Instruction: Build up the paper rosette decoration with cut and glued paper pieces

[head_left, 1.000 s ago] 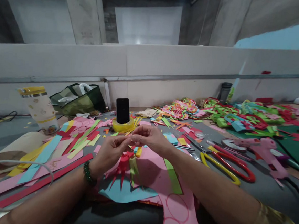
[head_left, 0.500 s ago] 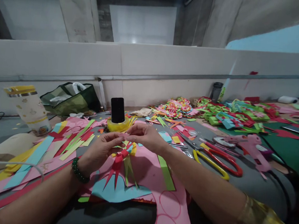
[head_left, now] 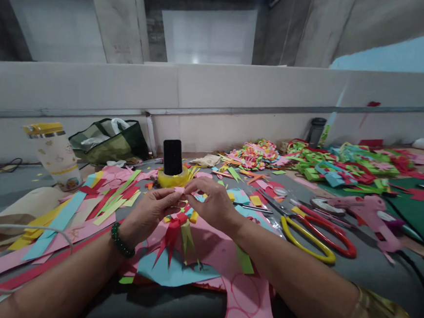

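Between the fingertips of my left hand (head_left: 156,209) and my right hand (head_left: 212,203) is a small pink paper piece (head_left: 179,190). Both hands pinch it above the table. Just below them lie red paper strips (head_left: 171,232) with pointed ends and pale green paper strips (head_left: 188,238), spread like tails. These rest over a blue paper sheet (head_left: 163,268) and a large pink paper sheet (head_left: 240,264) that has circles drawn on it. A dark green bead bracelet (head_left: 119,240) circles my left wrist.
A phone (head_left: 172,157) leans upright at a yellow tape roll (head_left: 174,176). Yellow-handled scissors (head_left: 308,242), red-handled scissors (head_left: 333,234) and a pink glue gun (head_left: 372,218) lie right. A tumbler (head_left: 56,154) stands left. Coloured paper piles (head_left: 254,154) line the back.
My view has shifted slightly left, so things appear further right. My right fingers have moved a little on the pink piece, which now shows more clearly.
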`<action>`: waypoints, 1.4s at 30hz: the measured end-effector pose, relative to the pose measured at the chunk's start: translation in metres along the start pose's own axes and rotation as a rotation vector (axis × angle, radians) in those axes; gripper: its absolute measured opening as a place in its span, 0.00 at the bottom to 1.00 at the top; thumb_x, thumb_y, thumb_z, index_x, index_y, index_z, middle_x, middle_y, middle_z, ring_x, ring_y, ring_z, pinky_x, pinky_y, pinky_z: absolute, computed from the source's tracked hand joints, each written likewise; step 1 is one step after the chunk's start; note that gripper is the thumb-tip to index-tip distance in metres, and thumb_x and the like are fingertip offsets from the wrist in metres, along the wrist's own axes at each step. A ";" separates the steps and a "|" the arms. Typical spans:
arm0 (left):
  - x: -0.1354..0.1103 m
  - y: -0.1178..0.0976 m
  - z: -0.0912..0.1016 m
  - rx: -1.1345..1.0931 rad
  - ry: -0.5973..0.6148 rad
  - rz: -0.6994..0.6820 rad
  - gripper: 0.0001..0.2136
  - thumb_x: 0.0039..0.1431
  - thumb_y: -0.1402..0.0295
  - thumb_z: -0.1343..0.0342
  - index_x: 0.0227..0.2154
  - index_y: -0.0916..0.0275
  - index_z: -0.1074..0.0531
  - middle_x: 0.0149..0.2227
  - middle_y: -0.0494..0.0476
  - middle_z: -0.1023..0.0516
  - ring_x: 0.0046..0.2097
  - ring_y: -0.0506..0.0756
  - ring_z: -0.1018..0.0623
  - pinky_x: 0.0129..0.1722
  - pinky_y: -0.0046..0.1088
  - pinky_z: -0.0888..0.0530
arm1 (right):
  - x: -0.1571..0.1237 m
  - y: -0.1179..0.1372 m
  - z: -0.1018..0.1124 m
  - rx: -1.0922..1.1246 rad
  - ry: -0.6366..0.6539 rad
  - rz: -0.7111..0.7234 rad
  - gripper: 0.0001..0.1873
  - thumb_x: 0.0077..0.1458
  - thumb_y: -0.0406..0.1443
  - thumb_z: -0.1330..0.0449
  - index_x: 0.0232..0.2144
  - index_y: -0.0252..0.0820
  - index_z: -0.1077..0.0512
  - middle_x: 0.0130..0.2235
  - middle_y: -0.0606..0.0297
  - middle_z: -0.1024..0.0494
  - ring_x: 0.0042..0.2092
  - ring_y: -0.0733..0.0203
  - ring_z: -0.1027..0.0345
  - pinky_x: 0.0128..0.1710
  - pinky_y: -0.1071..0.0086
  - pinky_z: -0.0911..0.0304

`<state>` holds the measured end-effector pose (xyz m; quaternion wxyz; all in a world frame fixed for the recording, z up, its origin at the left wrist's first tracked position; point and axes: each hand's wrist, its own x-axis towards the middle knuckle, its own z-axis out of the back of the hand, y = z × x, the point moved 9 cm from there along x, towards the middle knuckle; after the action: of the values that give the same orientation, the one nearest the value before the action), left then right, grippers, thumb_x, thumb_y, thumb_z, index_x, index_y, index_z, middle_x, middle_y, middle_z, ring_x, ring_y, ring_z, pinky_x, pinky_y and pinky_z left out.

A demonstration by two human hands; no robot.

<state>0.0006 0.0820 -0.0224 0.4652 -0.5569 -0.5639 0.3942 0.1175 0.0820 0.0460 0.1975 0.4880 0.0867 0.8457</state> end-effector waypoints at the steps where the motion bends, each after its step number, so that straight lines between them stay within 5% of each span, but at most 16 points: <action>1: 0.000 0.000 0.000 0.002 0.003 0.000 0.13 0.43 0.63 0.32 0.31 0.65 0.20 0.34 0.58 0.18 0.33 0.50 0.22 0.36 0.23 0.27 | 0.000 -0.002 0.000 -0.002 0.007 -0.013 0.05 0.49 0.27 0.42 0.27 0.42 0.29 0.32 0.64 0.23 0.36 0.61 0.30 0.38 0.68 0.36; 9: 0.003 0.006 0.003 -0.017 0.033 0.016 0.13 0.48 0.60 0.35 0.32 0.65 0.21 0.34 0.59 0.18 0.34 0.51 0.21 0.37 0.25 0.26 | -0.001 0.001 -0.004 -0.167 0.039 0.042 0.09 0.54 0.30 0.45 0.35 0.40 0.26 0.35 0.60 0.20 0.37 0.59 0.27 0.39 0.67 0.35; 19: 0.004 0.005 0.000 0.059 0.033 -0.033 0.11 0.46 0.62 0.34 0.32 0.63 0.20 0.33 0.56 0.19 0.35 0.50 0.22 0.38 0.23 0.28 | -0.004 0.005 -0.009 -0.289 0.075 0.045 0.07 0.54 0.29 0.44 0.29 0.40 0.26 0.32 0.60 0.22 0.36 0.59 0.30 0.37 0.68 0.38; 26: 0.009 0.005 0.007 0.104 0.033 -0.068 0.13 0.47 0.61 0.34 0.33 0.64 0.21 0.33 0.57 0.19 0.36 0.52 0.23 0.39 0.25 0.28 | -0.004 -0.018 -0.013 0.023 0.071 -0.186 0.03 0.50 0.31 0.39 0.28 0.39 0.25 0.28 0.65 0.23 0.29 0.65 0.31 0.30 0.72 0.38; 30: 0.008 0.000 0.009 0.162 0.046 -0.088 0.12 0.48 0.61 0.35 0.33 0.64 0.21 0.34 0.57 0.20 0.37 0.51 0.23 0.40 0.24 0.29 | -0.004 -0.030 -0.016 0.269 0.089 -0.325 0.10 0.51 0.39 0.38 0.25 0.37 0.24 0.25 0.65 0.23 0.27 0.66 0.32 0.27 0.74 0.39; 42: 0.008 0.000 0.014 0.196 0.025 -0.082 0.12 0.48 0.60 0.35 0.31 0.63 0.21 0.30 0.53 0.21 0.33 0.48 0.25 0.37 0.22 0.29 | -0.006 -0.034 -0.022 0.363 0.113 -0.367 0.08 0.49 0.34 0.40 0.33 0.36 0.27 0.30 0.62 0.23 0.31 0.64 0.29 0.31 0.71 0.35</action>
<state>-0.0123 0.0913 -0.0250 0.5403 -0.4901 -0.5390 0.4210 0.1094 0.1109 0.0187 0.2515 0.4436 0.3348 0.7924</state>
